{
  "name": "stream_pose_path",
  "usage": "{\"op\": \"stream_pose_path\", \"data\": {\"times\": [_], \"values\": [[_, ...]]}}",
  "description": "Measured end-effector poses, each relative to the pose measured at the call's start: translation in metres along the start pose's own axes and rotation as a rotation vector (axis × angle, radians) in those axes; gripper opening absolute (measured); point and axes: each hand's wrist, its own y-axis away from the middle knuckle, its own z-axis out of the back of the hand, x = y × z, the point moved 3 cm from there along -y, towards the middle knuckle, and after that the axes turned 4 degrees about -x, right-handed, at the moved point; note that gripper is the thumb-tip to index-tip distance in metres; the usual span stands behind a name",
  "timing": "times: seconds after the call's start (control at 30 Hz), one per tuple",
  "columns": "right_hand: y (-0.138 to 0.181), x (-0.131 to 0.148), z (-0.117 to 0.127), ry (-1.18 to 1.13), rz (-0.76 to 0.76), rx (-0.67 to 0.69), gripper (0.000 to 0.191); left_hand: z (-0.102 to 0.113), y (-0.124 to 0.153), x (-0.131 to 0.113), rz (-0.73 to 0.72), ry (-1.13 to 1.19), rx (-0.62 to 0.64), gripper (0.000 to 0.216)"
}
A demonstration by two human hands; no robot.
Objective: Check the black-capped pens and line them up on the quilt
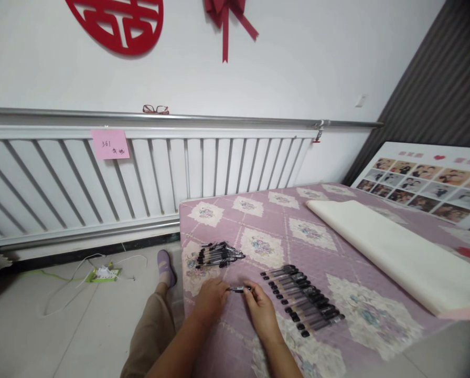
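Between my two hands, a pen (237, 289) with a dark cap lies level, just above the purple patterned cloth (235, 325). My left hand (213, 296) is closed around its left end. On the other end, the fingertips of my right hand (259, 307) pinch the dark part. Beyond my left hand sits a loose pile of pens and dark pen parts (219, 254). To the right of my right hand, several clear-barrelled pens with black caps (303, 296) lie side by side in a slanting row.
A cream folded sheet (380, 252) lies across the right side of the bed. Behind it leans a photo board (427, 184). A white radiator (152, 178) with a pink note (110, 144) runs along the wall. On the floor at left is a power strip (103, 274) with cables.
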Motion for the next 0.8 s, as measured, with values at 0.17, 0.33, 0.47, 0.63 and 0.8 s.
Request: {"op": "stream_pose_path", "data": {"times": [0.17, 0.33, 0.47, 0.63, 0.8], "values": [[0.000, 0.001, 0.001, 0.004, 0.015, 0.044, 0.028, -0.002, -0.001, 0.003, -0.019, 0.047, -0.009, 0.021], [0.001, 0.004, 0.001, 0.000, 0.008, 0.065, 0.026, -0.004, -0.001, 0.005, -0.022, 0.081, -0.031, 0.020], [0.000, 0.000, 0.001, -0.052, -0.033, 0.009, 0.029, -0.006, 0.000, 0.003, -0.030, 0.095, -0.041, 0.020], [-0.001, -0.015, 0.005, -0.302, -0.175, -0.171, 0.034, -0.006, 0.003, 0.002, -0.025, 0.113, -0.126, 0.030], [-0.001, -0.014, 0.008, -0.494, -0.283, -0.261, 0.038, -0.006, 0.004, 0.002, -0.052, 0.082, -0.167, 0.026]]}}
